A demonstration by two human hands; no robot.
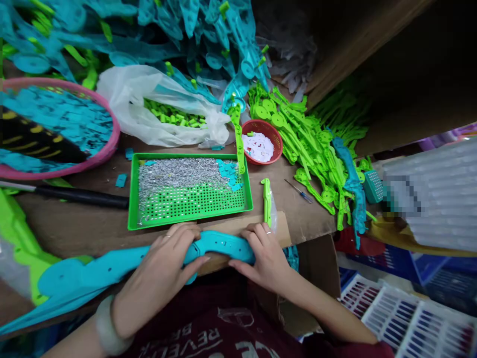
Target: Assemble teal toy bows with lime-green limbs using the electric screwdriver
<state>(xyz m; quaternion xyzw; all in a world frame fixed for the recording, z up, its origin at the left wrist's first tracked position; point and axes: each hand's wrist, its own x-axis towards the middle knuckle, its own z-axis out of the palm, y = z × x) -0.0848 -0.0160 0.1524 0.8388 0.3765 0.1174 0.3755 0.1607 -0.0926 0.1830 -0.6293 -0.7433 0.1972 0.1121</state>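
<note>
Two bare hands are gripping a blue plastic part (227,244) at the near edge of a cluttered brown work surface (316,219). The left hand (167,263), a pale bangle circling its wrist, is closing over the part's left end, fingers on top and thumb along the near side. The right hand (270,256), wearing a ring, is grasping the opposite end, its thumb pointing back toward the left. The curved middle is showing between the two hands, directly in front of the wearer's dark red shirt (208,318). More blue plastic (108,266) is stretching from beneath the left hand to the lower left; the fingers are hiding whether it is one piece with the held part.

Just beyond the hands, a green tray (190,218) is holding small silvery metal pieces (179,174) and blue chips (229,174). A short bright-green part (267,201) is lying just beyond the right hand, near a cardboard piece (285,231). Farther back, a red basket (274,155) is containing white pieces (259,146).
</note>
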